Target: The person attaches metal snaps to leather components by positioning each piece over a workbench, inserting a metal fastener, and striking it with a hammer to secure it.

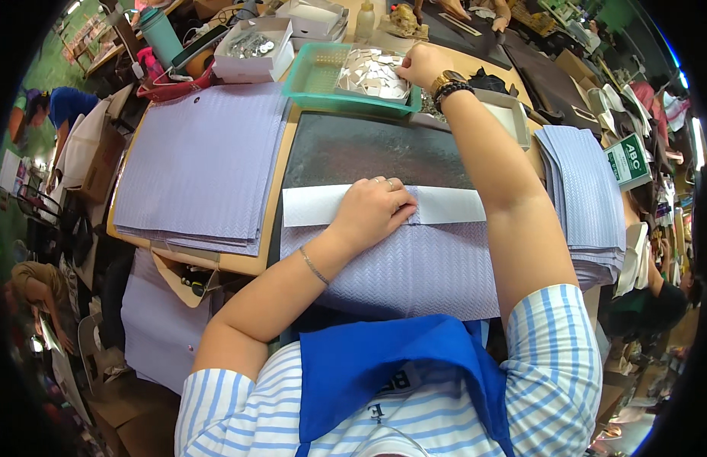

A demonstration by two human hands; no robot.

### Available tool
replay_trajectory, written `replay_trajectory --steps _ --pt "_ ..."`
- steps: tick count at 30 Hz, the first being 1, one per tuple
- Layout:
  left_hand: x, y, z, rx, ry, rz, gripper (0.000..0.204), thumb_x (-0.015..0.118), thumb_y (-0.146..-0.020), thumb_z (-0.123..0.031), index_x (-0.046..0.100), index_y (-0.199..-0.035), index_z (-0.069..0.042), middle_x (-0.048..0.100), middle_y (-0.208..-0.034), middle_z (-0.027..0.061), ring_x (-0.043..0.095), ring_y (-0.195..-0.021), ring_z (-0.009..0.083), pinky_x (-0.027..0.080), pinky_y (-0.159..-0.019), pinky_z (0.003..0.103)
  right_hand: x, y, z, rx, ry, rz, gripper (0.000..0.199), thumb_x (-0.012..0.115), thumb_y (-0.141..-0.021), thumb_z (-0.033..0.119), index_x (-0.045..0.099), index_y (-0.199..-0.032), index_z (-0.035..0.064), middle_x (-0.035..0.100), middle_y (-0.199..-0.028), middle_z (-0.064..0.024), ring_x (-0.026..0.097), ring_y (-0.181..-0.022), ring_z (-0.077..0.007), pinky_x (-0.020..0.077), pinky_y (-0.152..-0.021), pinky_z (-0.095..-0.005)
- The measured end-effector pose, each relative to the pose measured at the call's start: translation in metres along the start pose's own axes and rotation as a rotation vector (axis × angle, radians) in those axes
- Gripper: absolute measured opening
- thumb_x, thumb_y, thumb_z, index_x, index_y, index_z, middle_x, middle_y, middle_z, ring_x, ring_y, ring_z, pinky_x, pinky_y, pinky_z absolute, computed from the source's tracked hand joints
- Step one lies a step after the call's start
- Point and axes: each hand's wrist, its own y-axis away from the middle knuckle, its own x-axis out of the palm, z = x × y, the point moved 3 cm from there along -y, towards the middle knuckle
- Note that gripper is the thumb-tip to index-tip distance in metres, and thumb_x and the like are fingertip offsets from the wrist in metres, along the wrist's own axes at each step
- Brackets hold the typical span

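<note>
A lilac sheet with a woven-look texture (414,266) lies before me on a dark work board (369,145). Along its far edge runs a white band (315,206), crossed near the middle by a narrow lilac strip (413,204). My left hand (375,209) presses there, its bent fingers closed on the sheet at that strip. My right hand (426,67) reaches far forward, fingers pinched at the edge of a heap of small white pieces (375,72) in a green plastic basket (311,80). Whatever sits between those fingertips is too small to tell.
Stacks of lilac sheets lie left (201,160) and right (582,190). Behind stand a white box of metal parts (254,49), a teal tumbler (161,36) and a bottle (365,21). An open carton (506,114) sits under my right forearm. Other people work around.
</note>
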Motion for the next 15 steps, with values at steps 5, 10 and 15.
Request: replay_trajectory --steps 5,10,15 --pt "0.006 -0.004 -0.003 0.032 0.021 -0.009 0.008 0.078 -0.088 -0.023 0.077 -0.089 -0.014 0.074 -0.093 0.0016 0.070 -0.086 0.0251 0.055 -0.076 0.041 0.009 -0.011 -0.032 -0.034 -0.116 -0.056 0.027 0.078 -0.085 0.033 0.083 -0.097 0.0104 0.079 -0.093 -0.0141 0.076 -0.089 -0.0274 0.0591 -0.082 -0.0405" --pt "0.005 -0.005 -0.001 0.009 0.050 -0.004 0.010 0.078 -0.088 -0.024 0.077 -0.089 -0.014 0.074 -0.093 0.0025 0.070 -0.086 0.0263 0.055 -0.077 0.041 0.021 -0.021 -0.042 -0.094 -0.219 -0.002 0.023 0.076 -0.087 0.035 0.084 -0.097 0.0149 0.079 -0.099 -0.0138 0.075 -0.097 -0.0315 0.0586 -0.089 -0.0426" --pt "0.005 -0.006 -0.002 -0.015 0.041 -0.003 0.012 0.077 -0.089 -0.026 0.077 -0.089 -0.014 0.074 -0.093 0.0033 0.070 -0.085 0.0276 0.054 -0.078 0.042 0.024 -0.021 -0.043 -0.042 -0.325 -0.084 0.026 0.075 -0.088 0.035 0.082 -0.102 0.0140 0.079 -0.101 -0.0143 0.075 -0.096 -0.0313 0.0580 -0.088 -0.0426"
